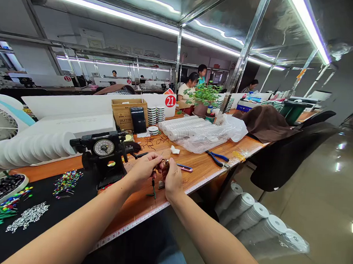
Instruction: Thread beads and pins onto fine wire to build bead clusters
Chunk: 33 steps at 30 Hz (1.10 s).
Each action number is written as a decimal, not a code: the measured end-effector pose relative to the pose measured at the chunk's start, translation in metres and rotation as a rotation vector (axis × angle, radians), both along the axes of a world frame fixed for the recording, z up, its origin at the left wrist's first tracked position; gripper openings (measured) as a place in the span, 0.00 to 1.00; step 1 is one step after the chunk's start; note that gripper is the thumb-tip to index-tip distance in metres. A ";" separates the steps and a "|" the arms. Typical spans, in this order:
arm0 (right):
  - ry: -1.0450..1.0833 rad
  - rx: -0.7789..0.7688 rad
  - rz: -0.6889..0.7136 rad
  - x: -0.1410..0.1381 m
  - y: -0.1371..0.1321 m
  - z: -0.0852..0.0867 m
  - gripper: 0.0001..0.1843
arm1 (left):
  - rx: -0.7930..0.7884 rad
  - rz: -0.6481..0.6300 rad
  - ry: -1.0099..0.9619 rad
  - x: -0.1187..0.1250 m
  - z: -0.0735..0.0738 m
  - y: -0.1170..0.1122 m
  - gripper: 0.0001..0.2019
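Near the front edge of the wooden table, my left hand (144,169) and my right hand (174,180) are close together. Both have fingers closed around something small and brown with a shiny bit, too small and hidden to name. A dark piece with a green end (153,190) shows just below my left fingers. Beside it, under the hands, is a small grey lump (161,184). Beyond my right hand lies a pink and blue cutter-like tool (184,168). A crumpled white tissue (174,150) rests farther back.
To the left stands a black winding machine (105,156) with a dial and white spools (33,148). Coloured pins (68,182) and small metal pieces (30,217) lie on a black mat. Blue-handled pliers (217,157) are at right; wrapped rolls (259,215) stand below the table.
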State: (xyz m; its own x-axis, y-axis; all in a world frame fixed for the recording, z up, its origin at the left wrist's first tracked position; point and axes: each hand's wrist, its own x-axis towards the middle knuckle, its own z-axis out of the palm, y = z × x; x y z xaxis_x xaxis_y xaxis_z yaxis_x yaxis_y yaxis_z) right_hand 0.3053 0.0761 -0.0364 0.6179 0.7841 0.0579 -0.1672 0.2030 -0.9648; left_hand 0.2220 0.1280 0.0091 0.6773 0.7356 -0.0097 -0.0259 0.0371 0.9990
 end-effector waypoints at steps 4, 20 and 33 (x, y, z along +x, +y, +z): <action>0.007 -0.001 0.003 0.000 0.000 0.000 0.24 | 0.000 0.003 -0.002 0.000 0.001 0.000 0.11; 0.026 0.009 0.027 -0.001 -0.001 0.002 0.23 | -0.005 0.003 -0.003 -0.002 0.000 0.000 0.12; -0.204 0.073 -0.058 0.019 -0.020 0.003 0.27 | -0.003 0.015 -0.016 -0.009 0.006 -0.010 0.11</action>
State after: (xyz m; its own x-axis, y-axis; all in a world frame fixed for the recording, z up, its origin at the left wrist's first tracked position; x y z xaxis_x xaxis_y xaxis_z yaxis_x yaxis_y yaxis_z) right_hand 0.3242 0.0565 -0.0329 0.6315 0.7366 0.2420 0.0441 0.2775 -0.9597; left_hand 0.2129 0.1180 0.0156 0.6661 0.7459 -0.0010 -0.0429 0.0397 0.9983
